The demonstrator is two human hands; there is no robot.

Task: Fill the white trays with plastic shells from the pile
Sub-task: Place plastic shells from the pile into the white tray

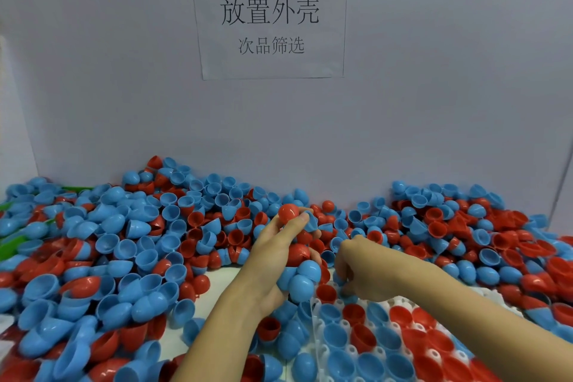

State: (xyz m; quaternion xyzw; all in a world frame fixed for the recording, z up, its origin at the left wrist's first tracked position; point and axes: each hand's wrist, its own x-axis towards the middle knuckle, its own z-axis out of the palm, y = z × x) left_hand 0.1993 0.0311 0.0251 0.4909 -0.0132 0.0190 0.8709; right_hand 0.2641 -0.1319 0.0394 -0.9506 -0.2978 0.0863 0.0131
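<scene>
A big pile of red and blue plastic shells [130, 242] covers the bench up to the wall. My left hand [279, 254] is raised over the pile and holds several shells: a red shell [288, 212] at the fingertips and blue shells [302, 281] lower in the palm. My right hand [356, 270] is curled downward at the far edge of the white tray [400, 301], its fingertips pinching a blue shell [339, 281] there. The tray at lower right holds red and blue shells in its sockets.
A grey wall with a taped paper sign [269, 18] stands right behind the pile. Green plastic [9, 245] shows under the shells at the left. A strip of bare white bench [223, 276] lies left of my left forearm.
</scene>
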